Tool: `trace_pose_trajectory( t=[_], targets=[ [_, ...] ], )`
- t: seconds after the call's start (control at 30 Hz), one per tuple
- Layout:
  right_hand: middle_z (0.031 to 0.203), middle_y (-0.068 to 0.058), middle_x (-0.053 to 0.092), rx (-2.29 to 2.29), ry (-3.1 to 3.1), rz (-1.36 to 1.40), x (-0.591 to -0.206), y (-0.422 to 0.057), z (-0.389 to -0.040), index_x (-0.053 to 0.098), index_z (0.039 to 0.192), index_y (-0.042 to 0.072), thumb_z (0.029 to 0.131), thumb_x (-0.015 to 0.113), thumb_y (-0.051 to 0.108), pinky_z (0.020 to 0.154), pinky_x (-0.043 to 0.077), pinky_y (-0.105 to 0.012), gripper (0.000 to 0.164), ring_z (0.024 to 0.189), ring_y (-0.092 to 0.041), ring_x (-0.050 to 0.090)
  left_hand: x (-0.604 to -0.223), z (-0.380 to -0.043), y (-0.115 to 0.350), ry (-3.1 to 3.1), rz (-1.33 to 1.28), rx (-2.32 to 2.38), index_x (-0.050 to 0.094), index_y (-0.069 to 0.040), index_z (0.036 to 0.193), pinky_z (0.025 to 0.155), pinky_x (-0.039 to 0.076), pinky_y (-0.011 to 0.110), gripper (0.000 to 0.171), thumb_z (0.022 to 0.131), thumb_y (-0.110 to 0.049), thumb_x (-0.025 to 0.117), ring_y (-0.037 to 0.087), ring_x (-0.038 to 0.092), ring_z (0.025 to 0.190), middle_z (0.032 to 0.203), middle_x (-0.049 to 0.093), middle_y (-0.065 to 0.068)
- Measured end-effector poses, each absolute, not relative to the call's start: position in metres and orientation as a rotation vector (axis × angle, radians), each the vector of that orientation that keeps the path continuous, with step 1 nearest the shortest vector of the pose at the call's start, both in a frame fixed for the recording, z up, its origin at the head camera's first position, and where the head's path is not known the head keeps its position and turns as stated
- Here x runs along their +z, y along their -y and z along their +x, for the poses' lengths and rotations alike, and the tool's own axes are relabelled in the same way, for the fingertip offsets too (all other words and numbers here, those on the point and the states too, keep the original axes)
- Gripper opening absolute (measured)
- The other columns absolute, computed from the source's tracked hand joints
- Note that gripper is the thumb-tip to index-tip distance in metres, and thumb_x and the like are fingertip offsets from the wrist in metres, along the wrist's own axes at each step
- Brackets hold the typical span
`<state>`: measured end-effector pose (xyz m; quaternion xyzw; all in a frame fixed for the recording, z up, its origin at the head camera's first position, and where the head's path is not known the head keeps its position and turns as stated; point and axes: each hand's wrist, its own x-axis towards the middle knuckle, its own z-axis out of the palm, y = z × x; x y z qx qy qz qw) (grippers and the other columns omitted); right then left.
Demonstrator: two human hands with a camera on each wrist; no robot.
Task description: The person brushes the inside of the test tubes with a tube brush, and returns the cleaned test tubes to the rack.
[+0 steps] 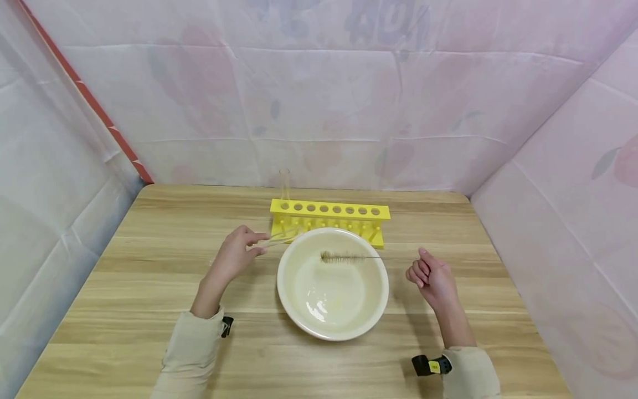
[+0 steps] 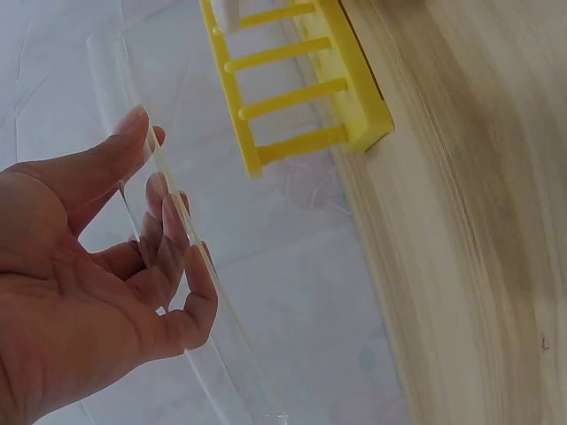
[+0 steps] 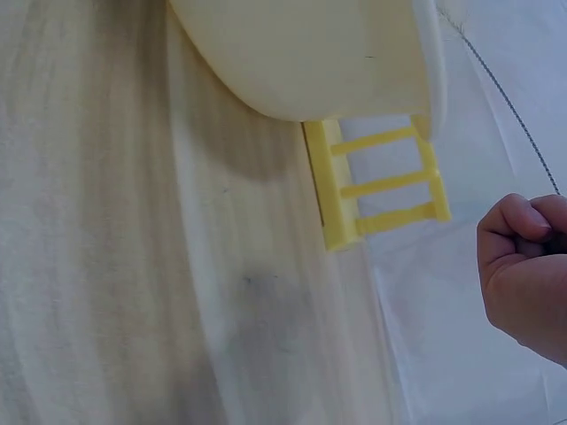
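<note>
My left hand (image 1: 233, 256) grips a clear glass test tube (image 2: 113, 84) between thumb and fingers, left of the basin. In the head view the tube slants past the basin's left rim, in front of the rack. On the right, my right hand (image 1: 435, 277) has its fingers curled round the wire handle of a test tube brush (image 1: 343, 257). The brush's pale bristles lie over the basin, pointing left. Its thin twisted wire shows in the right wrist view, running up from the fist (image 3: 530, 266). The cream basin (image 1: 339, 334) holds some water that glints.
Behind the basin stands a yellow test tube rack (image 1: 319, 208) with a row of holes and pegs. Another clear test tube (image 1: 284, 188) is upright in its leftmost hole. The wooden table (image 1: 149, 266) is bordered by hanging printed cloth (image 1: 319, 100) at the back and sides.
</note>
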<state>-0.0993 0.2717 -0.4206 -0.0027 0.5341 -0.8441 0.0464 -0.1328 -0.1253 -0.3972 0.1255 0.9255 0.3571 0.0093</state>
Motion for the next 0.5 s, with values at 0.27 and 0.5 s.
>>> trace_pose_trajectory(
  t=[0.27,0.5],
  targets=[
    [0.049,-0.008,0.014,-2.635,-1.612,-0.094,-0.401,-0.27,-0.114,0.018,0.055,0.005,0.101,0.025,0.008,0.05,0.023,-0.026,0.047,0.04,-0.019,0.016,-0.394,-0.133,0.12,-2.877,0.431,1.084,0.065,-0.001,0.11,0.066,0.044,0.035,0.029,0.081,-0.007,0.068,0.024,0.05,0.08,0.092,0.054,0.014],
    [0.049,-0.008,0.015,-2.649,-1.623,-0.108,-0.39,-0.264,-0.12,0.019,0.054,0.005,0.101,0.028,0.008,0.054,0.017,-0.03,0.048,0.04,-0.018,0.017,-0.389,-0.133,0.111,-2.873,0.487,1.101,0.066,-0.001,0.11,0.064,0.043,0.032,0.03,0.08,-0.005,0.068,0.022,0.049,0.078,0.094,0.054,0.014]
  ],
)
